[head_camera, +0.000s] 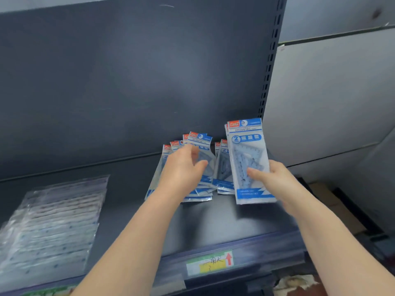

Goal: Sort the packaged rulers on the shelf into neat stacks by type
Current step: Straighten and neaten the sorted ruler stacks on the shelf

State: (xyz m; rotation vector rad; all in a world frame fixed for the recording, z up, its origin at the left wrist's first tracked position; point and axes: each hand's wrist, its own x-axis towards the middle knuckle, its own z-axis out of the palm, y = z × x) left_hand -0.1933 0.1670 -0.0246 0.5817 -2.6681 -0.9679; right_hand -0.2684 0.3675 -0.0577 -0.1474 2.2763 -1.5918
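1. Nearest the lens, the left forearm (132, 242) and right forearm (342, 242) cross the front lip of the shelf (213, 221). A yellow-and-green price label (210, 262) with a red arrow sits on that lip between them.
2. The right hand (275, 180) grips the held set-square pack (248, 159) upright above the shelf. Its thumb presses across the pack's lower front, and its fingers are hidden behind. A second edge shows behind the top left corner, so it may be holding more than one.
3. The left hand (181, 169) lies over the fanned set-square packs (201, 193), fingers bent down onto them and thumb pointing right. Blur hides whether it pinches a pack or only rests there; I cannot tell.
4. That fan lies flat, header cards towards the far back panel (128, 82), long axes running near to far and splaying left. Just right of it, between the hands, the middle packs (224, 174) overlap in a smaller group with the same print.
5. The next move turns on this: the held pack stands right of and above both groups, header far, its long axis roughly parallel to theirs. The left hand is nearer the fan and the right hand nearer the middle group. Gathering the loose packs onto the held one should therefore need little turning.
6. Well apart on the left, the clear-bagged straight rulers (53, 227) lie shingled in their own stack, long axes running left to right.
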